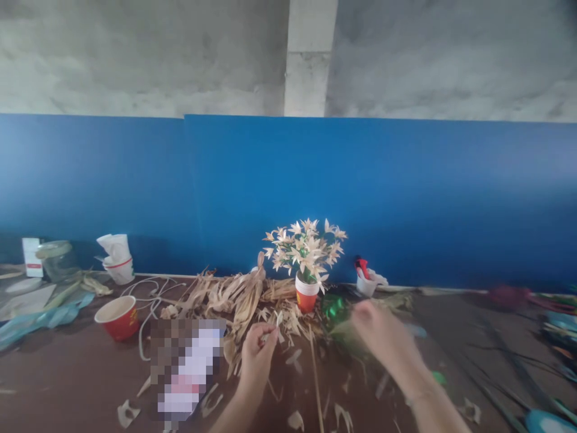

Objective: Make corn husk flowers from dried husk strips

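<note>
My left hand (256, 355) is over the brown table (67, 385), fingers curled in a pinch on a small pale piece of dried husk. My right hand (383, 337) is stretched forward toward green ribbon (333, 308) and is smeared by motion, so its fingers do not show clearly. Just beyond both hands stands a red and white cup (306, 293) holding a bunch of pale husk flowers (304, 243). A heap of dried corn husks (234, 294) lies left of that cup. Husk scraps litter the table around my wrists.
A red paper cup (118, 317) stands at left, with a white cord (148, 307) beside it. Stacked cups (118, 258), a glass jar (56, 260) and a white box (31, 257) sit at far left. A small white cup (366, 280) with a red tool is behind. A blue panel (360, 192) backs the table.
</note>
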Demonstrator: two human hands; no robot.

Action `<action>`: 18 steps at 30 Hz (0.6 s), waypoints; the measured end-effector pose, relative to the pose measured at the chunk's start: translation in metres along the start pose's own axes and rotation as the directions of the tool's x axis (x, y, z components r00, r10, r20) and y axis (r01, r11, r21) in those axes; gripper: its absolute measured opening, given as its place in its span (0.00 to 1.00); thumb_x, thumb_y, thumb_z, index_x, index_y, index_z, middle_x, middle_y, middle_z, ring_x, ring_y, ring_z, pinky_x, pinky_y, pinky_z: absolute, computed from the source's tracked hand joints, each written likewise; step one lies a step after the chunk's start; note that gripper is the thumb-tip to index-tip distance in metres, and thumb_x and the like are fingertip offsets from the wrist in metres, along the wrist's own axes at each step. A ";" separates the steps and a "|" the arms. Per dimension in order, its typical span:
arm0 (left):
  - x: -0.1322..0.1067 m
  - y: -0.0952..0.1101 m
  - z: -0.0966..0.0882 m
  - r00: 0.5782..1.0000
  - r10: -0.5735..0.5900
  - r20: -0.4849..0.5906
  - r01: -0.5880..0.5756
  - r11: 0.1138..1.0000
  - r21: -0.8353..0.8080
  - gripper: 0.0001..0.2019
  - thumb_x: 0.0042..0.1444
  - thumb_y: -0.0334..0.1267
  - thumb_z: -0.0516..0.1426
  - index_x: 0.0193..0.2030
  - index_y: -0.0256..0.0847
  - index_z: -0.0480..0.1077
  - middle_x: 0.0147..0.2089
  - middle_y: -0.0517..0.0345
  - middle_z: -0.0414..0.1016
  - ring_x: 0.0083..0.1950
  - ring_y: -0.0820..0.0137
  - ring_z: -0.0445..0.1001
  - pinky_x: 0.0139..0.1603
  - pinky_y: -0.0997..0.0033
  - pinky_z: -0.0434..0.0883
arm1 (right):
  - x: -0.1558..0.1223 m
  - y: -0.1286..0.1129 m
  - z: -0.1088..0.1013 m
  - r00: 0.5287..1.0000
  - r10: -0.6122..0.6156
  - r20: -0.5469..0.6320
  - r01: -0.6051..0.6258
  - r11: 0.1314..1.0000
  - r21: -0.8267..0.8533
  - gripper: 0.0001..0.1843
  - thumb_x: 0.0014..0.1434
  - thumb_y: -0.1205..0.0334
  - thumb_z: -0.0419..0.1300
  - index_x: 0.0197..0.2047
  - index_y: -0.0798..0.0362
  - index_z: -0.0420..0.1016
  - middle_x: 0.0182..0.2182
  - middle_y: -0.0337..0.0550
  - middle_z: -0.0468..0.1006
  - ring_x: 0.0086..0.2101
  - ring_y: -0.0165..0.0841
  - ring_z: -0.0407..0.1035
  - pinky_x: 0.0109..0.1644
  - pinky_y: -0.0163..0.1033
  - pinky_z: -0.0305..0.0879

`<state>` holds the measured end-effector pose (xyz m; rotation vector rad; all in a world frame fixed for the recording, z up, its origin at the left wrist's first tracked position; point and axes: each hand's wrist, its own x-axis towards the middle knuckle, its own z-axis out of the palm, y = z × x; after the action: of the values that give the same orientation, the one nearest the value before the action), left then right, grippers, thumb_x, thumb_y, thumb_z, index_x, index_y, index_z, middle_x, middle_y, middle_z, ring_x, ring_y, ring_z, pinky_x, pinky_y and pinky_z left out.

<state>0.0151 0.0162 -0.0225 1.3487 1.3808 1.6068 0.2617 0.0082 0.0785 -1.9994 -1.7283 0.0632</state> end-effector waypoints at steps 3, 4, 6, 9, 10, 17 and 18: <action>-0.002 0.003 0.001 0.999 -0.042 0.022 0.044 0.997 -0.068 0.16 0.48 0.49 0.58 0.30 0.36 0.73 0.32 0.53 0.74 0.34 0.67 0.72 0.33 0.72 0.67 | -0.005 0.061 -0.009 0.976 0.201 0.082 -0.169 0.942 -0.290 0.10 0.48 0.58 0.54 0.35 0.50 0.72 0.34 0.52 0.77 0.38 0.47 0.72 0.36 0.44 0.64; -0.003 0.004 0.002 0.999 -0.044 0.027 0.046 0.996 -0.078 0.16 0.48 0.50 0.58 0.30 0.36 0.73 0.32 0.53 0.74 0.34 0.67 0.72 0.33 0.72 0.67 | -0.009 0.077 -0.008 0.948 0.309 0.081 -0.262 0.896 -0.359 0.13 0.46 0.58 0.56 0.36 0.52 0.72 0.36 0.56 0.77 0.39 0.50 0.72 0.36 0.46 0.65; -0.004 0.006 0.002 0.998 -0.047 0.031 0.049 0.995 -0.083 0.17 0.48 0.51 0.59 0.30 0.36 0.73 0.32 0.53 0.74 0.34 0.67 0.71 0.34 0.72 0.67 | -0.020 0.096 -0.002 0.892 0.435 0.119 -0.354 0.838 -0.415 0.13 0.45 0.63 0.56 0.36 0.55 0.71 0.38 0.59 0.76 0.41 0.50 0.72 0.37 0.45 0.65; -0.004 0.006 0.002 0.997 -0.055 0.045 0.059 0.994 -0.095 0.18 0.46 0.53 0.59 0.30 0.36 0.73 0.31 0.54 0.74 0.33 0.67 0.71 0.33 0.72 0.67 | -0.032 0.102 0.012 0.890 0.437 0.130 -0.356 0.843 -0.403 0.14 0.46 0.64 0.55 0.39 0.56 0.68 0.41 0.59 0.75 0.43 0.50 0.71 0.40 0.46 0.65; -0.004 0.006 0.002 0.997 -0.060 0.049 0.065 0.992 -0.104 0.19 0.46 0.53 0.59 0.30 0.36 0.73 0.30 0.55 0.74 0.33 0.67 0.71 0.33 0.72 0.67 | -0.034 0.102 0.016 0.897 0.425 0.120 -0.349 0.849 -0.398 0.15 0.47 0.63 0.55 0.40 0.56 0.68 0.41 0.59 0.75 0.43 0.50 0.71 0.40 0.46 0.65; -0.003 0.004 0.004 0.993 -0.103 0.057 0.110 0.984 -0.139 0.22 0.43 0.56 0.59 0.29 0.36 0.73 0.27 0.56 0.73 0.30 0.68 0.70 0.30 0.73 0.66 | -0.026 0.083 0.014 0.959 0.270 -0.082 -0.281 0.943 -0.181 0.15 0.52 0.59 0.50 0.42 0.55 0.67 0.33 0.56 0.77 0.35 0.48 0.74 0.36 0.44 0.66; -0.003 0.003 0.004 0.992 -0.114 0.053 0.120 0.983 -0.136 0.22 0.43 0.56 0.59 0.29 0.36 0.73 0.26 0.56 0.72 0.29 0.68 0.70 0.29 0.73 0.66 | -0.025 0.072 0.014 0.975 0.199 -0.103 -0.208 0.975 -0.080 0.15 0.52 0.57 0.50 0.41 0.54 0.68 0.30 0.52 0.78 0.33 0.46 0.74 0.35 0.43 0.66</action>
<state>0.0206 0.0138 -0.0209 1.1927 1.2721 1.5547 0.3175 -0.0165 0.0310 -2.2038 -1.4873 -0.0406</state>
